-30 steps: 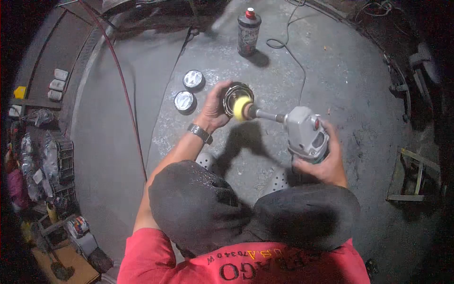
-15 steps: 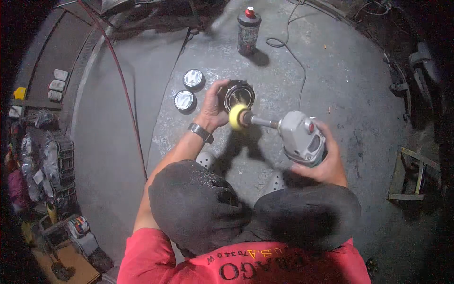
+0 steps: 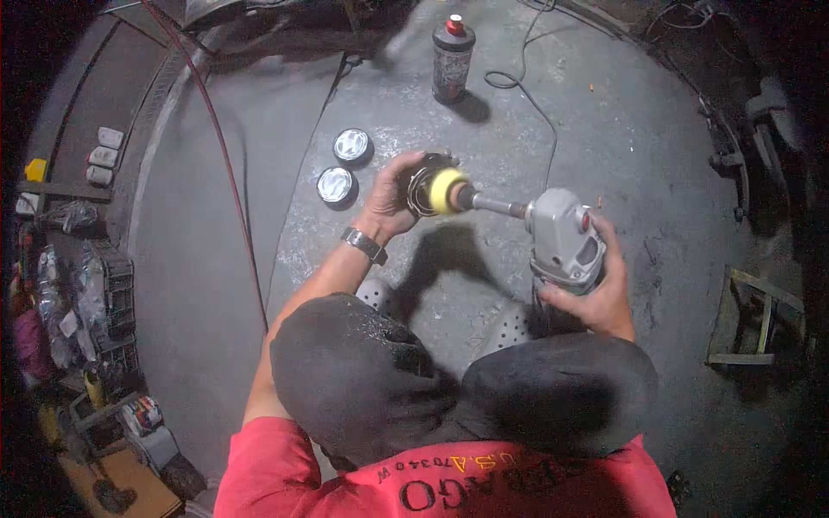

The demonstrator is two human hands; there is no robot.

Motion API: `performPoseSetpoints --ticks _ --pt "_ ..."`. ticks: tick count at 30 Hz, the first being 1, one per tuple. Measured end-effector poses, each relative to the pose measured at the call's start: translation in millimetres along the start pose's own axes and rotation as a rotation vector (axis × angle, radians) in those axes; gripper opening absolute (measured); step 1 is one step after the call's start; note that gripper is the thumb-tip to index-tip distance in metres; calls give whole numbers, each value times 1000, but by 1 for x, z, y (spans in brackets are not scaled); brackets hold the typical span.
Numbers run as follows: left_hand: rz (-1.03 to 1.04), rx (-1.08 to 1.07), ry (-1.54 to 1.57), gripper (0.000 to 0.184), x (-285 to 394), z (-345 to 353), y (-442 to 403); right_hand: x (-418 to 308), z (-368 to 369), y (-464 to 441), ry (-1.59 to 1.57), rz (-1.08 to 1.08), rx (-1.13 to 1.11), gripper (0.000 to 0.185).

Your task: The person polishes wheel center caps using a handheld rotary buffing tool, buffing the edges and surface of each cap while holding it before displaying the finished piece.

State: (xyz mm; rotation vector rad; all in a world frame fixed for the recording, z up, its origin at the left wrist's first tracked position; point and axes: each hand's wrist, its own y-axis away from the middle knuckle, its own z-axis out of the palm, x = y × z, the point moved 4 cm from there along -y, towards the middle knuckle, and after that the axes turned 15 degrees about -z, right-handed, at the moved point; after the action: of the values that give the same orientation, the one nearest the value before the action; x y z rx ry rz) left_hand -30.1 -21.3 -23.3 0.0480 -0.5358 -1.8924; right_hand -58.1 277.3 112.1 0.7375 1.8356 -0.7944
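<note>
Over floor, our left grip pinches one dark round cap, right grip one grey polisher; nearby, two silver-faced discs.

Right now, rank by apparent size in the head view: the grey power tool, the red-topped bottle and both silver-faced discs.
1. Grey power tool
2. Red-topped bottle
3. Upper disc and lower disc: too alike to rank

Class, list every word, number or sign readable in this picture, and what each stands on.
"U.S.A": red shirt, yellow letters.
"70340 W", seemingly: same shirt, small dark characters.
"AGO": same shirt, large dark letters; preceding ones unclear.
Any markings on the bottle, round pieces or power tool: too blurred or small to read.
</note>
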Motion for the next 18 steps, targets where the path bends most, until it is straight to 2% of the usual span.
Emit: performPoseSetpoints --ticks 3,9,15,18 --pt "3 -29 -8 34 1 -2 -2 -11 1 -3 102 -41 -139 106" --pt "24 10 -27 36 2 1 1 -7 1 -2 29 20 -22 104" --pt "-7 -7 -59 37 0 0 -3 -14 6 0 62 -6 -144 103" --pt "12 51 -70 33 -2 -2 -2 -11 4 -1 11 18 -36 103"
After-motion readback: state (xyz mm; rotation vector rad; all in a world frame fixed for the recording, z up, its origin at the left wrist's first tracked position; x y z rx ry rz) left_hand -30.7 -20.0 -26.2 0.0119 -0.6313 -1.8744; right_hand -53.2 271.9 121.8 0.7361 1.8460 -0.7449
